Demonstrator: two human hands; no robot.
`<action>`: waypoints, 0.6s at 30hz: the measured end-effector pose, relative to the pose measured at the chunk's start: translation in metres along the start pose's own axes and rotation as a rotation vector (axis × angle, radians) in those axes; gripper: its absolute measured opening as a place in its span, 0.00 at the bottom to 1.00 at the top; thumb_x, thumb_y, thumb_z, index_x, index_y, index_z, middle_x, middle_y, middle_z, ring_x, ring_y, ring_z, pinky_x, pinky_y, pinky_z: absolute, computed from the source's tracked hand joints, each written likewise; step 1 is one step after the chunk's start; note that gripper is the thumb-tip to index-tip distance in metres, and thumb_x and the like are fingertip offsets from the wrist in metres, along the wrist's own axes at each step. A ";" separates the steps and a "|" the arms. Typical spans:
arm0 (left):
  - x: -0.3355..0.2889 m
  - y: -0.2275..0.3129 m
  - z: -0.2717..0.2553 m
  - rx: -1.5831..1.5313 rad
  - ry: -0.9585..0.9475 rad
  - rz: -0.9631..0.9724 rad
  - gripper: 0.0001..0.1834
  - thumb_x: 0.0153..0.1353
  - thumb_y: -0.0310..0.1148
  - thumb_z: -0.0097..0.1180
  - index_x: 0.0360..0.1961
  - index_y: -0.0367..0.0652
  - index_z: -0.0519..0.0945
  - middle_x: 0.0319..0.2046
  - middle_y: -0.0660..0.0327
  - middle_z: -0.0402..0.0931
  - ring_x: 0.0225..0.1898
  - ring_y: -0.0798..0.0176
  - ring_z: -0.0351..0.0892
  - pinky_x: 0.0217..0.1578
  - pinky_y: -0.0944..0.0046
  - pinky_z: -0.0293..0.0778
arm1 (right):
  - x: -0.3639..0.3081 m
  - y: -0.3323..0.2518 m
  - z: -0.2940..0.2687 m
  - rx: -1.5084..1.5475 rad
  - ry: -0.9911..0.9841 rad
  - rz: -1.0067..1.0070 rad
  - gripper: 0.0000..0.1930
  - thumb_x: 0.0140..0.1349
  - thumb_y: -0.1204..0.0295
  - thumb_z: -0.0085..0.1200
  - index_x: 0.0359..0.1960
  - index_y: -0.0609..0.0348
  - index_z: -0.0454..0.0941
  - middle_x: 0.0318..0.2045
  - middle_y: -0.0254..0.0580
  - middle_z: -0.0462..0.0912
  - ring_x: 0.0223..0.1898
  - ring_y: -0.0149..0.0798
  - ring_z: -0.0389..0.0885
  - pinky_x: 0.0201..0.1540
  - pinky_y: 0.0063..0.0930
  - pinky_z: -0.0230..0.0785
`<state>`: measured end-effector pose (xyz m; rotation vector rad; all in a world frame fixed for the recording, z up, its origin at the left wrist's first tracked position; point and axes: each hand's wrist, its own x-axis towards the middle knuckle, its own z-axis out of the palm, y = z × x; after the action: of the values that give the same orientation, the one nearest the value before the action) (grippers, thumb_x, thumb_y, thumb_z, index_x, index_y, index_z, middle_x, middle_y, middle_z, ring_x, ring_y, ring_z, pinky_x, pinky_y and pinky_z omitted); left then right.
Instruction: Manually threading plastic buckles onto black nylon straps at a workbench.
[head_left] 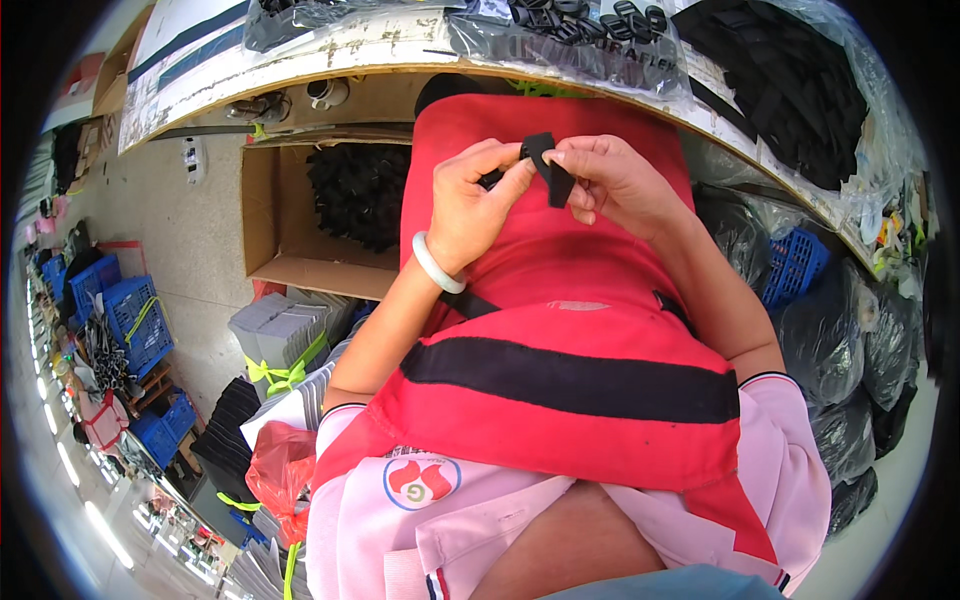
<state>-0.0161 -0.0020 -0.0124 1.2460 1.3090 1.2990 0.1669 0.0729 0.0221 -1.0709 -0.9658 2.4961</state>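
Note:
Above my lap, which a red apron [560,270] covers, a short piece of black webbing [558,186] is held up between both hands. My left hand [468,205], with a pale bangle [437,265] on the wrist, pinches it at its left side between thumb and fingers. A small dark part shows beside those fingertips, too hidden to name. From the other side, my right hand [622,180] grips the webbing with thumb and forefinger, its other fingers curled loosely below.
Beyond my lap curves a worn worktable edge [400,75]. On it lie black plastic buckles [560,20] and a heap of black webbing [775,85]. A cardboard box [310,272] of black pieces and tied grey bundles [280,330] stand left. Dark plastic bags [825,335] sit right.

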 end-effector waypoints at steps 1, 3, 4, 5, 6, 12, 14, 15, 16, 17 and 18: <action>0.000 -0.001 0.000 -0.043 0.019 -0.006 0.08 0.57 0.22 0.61 0.39 0.34 0.83 0.25 0.62 0.76 0.27 0.72 0.73 0.29 0.72 0.67 | 0.000 0.001 -0.001 0.000 0.001 0.000 0.14 0.64 0.62 0.57 0.25 0.57 0.75 0.15 0.30 0.74 0.14 0.24 0.72 0.19 0.17 0.65; 0.001 0.003 -0.001 -0.030 0.019 -0.024 0.08 0.57 0.22 0.61 0.39 0.34 0.83 0.24 0.63 0.76 0.27 0.72 0.72 0.28 0.72 0.67 | -0.002 0.003 -0.003 -0.070 -0.025 0.040 0.13 0.65 0.63 0.57 0.25 0.57 0.76 0.15 0.30 0.74 0.15 0.24 0.72 0.19 0.17 0.65; 0.000 0.006 -0.002 -0.013 0.025 -0.037 0.08 0.57 0.22 0.62 0.38 0.34 0.83 0.24 0.63 0.76 0.26 0.72 0.72 0.28 0.72 0.67 | -0.003 0.003 -0.001 -0.073 -0.028 0.039 0.13 0.65 0.63 0.57 0.25 0.57 0.76 0.15 0.30 0.74 0.15 0.24 0.72 0.19 0.17 0.65; -0.001 0.006 -0.002 -0.012 0.028 -0.035 0.08 0.57 0.22 0.62 0.38 0.34 0.83 0.24 0.63 0.76 0.26 0.72 0.72 0.28 0.72 0.67 | -0.004 0.004 0.000 -0.069 -0.012 0.034 0.13 0.65 0.63 0.56 0.26 0.57 0.76 0.15 0.30 0.74 0.15 0.24 0.72 0.20 0.17 0.65; -0.003 0.005 -0.002 -0.001 0.012 -0.028 0.08 0.57 0.22 0.62 0.38 0.34 0.83 0.24 0.63 0.75 0.26 0.72 0.72 0.27 0.71 0.66 | -0.005 0.005 0.002 -0.064 0.005 0.030 0.13 0.65 0.63 0.56 0.26 0.57 0.76 0.15 0.30 0.74 0.15 0.24 0.72 0.20 0.17 0.65; -0.005 0.003 -0.005 0.132 -0.001 0.058 0.07 0.56 0.22 0.62 0.37 0.33 0.83 0.24 0.59 0.75 0.26 0.68 0.74 0.26 0.69 0.68 | -0.001 0.009 0.007 -0.043 -0.012 -0.115 0.14 0.66 0.61 0.56 0.26 0.57 0.77 0.18 0.30 0.75 0.18 0.23 0.74 0.22 0.17 0.66; -0.006 0.004 -0.005 0.177 -0.013 0.089 0.07 0.55 0.23 0.63 0.36 0.33 0.82 0.24 0.58 0.75 0.25 0.65 0.75 0.26 0.67 0.69 | 0.001 0.012 0.004 -0.038 0.015 -0.116 0.13 0.66 0.62 0.56 0.28 0.58 0.77 0.20 0.30 0.76 0.19 0.23 0.74 0.22 0.17 0.67; -0.007 0.004 -0.005 0.271 -0.033 0.140 0.08 0.55 0.21 0.62 0.38 0.34 0.82 0.26 0.57 0.76 0.26 0.64 0.76 0.27 0.67 0.69 | 0.003 0.015 0.001 -0.031 0.043 -0.118 0.13 0.66 0.63 0.57 0.29 0.58 0.77 0.22 0.30 0.77 0.20 0.23 0.75 0.23 0.18 0.68; -0.008 0.004 -0.007 0.366 -0.052 0.190 0.10 0.55 0.19 0.61 0.39 0.34 0.82 0.28 0.57 0.77 0.27 0.63 0.77 0.27 0.67 0.70 | 0.005 0.019 -0.001 -0.032 0.041 -0.117 0.13 0.66 0.63 0.57 0.29 0.58 0.77 0.22 0.30 0.77 0.20 0.23 0.75 0.23 0.18 0.68; -0.009 0.004 -0.008 0.366 -0.051 0.190 0.10 0.55 0.19 0.61 0.39 0.34 0.82 0.28 0.57 0.77 0.27 0.63 0.77 0.27 0.67 0.70 | 0.006 0.023 -0.003 -0.078 0.098 -0.195 0.11 0.66 0.64 0.57 0.32 0.59 0.77 0.24 0.30 0.78 0.21 0.23 0.76 0.24 0.18 0.70; -0.009 0.001 -0.009 0.420 -0.072 0.234 0.10 0.55 0.18 0.60 0.40 0.34 0.82 0.28 0.56 0.77 0.27 0.62 0.77 0.28 0.67 0.70 | 0.007 0.024 -0.004 -0.123 0.154 -0.272 0.10 0.65 0.64 0.58 0.35 0.59 0.78 0.26 0.31 0.78 0.22 0.24 0.77 0.26 0.18 0.71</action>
<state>-0.0242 -0.0117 -0.0110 1.7653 1.4639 1.1557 0.1656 0.0601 -0.0003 -1.0685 -1.1454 2.1289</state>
